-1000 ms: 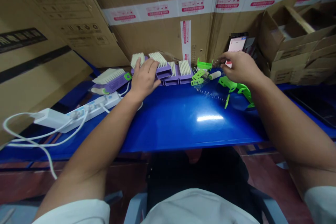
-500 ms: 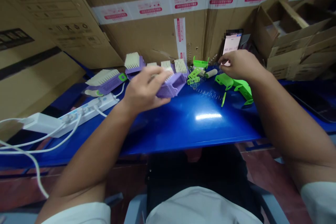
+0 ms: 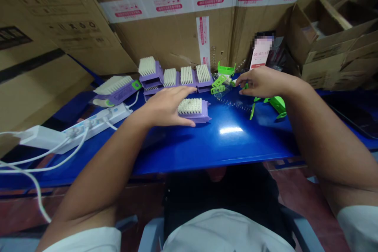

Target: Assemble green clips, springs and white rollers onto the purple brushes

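Observation:
My left hand (image 3: 164, 107) holds a purple brush block with white bristles (image 3: 193, 110) down on the blue table (image 3: 206, 141), fingers along its left side and front. My right hand (image 3: 260, 82) hovers over small green plastic parts (image 3: 222, 82) near the back, fingers pinched together; what they hold is too small to make out. A row of metal springs (image 3: 236, 105) lies just below that hand. More green handle pieces (image 3: 276, 104) sit under my right wrist. Several purple bristle blocks (image 3: 177, 76) stand in a row at the back.
An assembled purple brush with a green end (image 3: 116, 89) lies at the left beside a white power strip (image 3: 91, 124) with white cables. Cardboard boxes (image 3: 165, 15) wall in the back and left. A phone (image 3: 260, 53) leans against them. Open cartons (image 3: 333, 35) stand at right.
My left hand picked one purple bristle block from the back row, carried it forward and set it bristles-up on the table. My right hand moved slightly forward and left over the green parts.

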A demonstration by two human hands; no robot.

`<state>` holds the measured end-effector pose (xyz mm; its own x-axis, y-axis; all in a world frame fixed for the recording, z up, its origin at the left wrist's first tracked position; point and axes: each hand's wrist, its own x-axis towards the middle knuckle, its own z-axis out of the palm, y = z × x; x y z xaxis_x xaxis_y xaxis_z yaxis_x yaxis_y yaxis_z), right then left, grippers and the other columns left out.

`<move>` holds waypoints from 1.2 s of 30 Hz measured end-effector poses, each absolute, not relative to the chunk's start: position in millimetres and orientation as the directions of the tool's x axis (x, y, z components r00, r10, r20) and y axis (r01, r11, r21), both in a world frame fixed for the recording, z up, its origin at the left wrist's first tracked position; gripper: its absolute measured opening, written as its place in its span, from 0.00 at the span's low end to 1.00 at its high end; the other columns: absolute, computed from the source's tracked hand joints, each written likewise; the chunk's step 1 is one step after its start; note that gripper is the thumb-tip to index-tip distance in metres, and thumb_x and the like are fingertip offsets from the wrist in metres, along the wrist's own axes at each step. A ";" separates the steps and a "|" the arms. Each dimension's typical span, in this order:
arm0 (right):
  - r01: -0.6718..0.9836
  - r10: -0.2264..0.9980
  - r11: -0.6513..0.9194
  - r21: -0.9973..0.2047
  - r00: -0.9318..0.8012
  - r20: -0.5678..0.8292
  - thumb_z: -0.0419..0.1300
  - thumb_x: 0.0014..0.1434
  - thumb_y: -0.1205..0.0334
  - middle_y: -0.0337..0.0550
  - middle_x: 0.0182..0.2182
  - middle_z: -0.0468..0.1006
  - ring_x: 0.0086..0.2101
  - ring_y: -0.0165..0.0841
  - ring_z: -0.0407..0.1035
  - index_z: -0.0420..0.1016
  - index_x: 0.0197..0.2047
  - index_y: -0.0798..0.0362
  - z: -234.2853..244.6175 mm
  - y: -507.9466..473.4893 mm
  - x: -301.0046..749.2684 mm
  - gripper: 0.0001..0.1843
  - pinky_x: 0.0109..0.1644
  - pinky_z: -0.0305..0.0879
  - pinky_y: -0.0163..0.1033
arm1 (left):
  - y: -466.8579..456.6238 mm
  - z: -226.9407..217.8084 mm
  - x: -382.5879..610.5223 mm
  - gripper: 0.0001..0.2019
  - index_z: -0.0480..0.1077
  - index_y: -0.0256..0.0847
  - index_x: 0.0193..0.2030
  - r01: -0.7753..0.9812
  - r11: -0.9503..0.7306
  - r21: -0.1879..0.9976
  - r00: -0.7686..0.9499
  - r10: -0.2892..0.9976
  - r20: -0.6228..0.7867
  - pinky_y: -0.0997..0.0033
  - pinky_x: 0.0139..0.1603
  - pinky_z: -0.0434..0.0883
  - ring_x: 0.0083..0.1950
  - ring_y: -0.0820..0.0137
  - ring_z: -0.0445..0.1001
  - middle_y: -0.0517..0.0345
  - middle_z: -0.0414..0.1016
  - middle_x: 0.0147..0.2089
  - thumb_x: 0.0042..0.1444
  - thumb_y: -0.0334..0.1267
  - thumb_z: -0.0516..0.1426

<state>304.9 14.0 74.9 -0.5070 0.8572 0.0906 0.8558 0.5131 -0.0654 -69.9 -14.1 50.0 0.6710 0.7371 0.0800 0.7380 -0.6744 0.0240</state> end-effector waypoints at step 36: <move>0.878 0.898 0.432 0.204 -0.439 -0.013 0.75 0.45 0.69 0.54 0.51 0.93 0.47 0.59 0.88 0.85 0.71 0.49 44.3 48.7 342.8 0.47 0.48 0.82 0.55 | -20.3 54.0 -79.8 0.32 0.81 0.52 0.62 0.545 -0.786 0.292 0.828 0.559 -0.040 0.57 0.70 0.80 0.73 0.50 0.79 0.48 0.76 0.73 0.50 0.43 0.79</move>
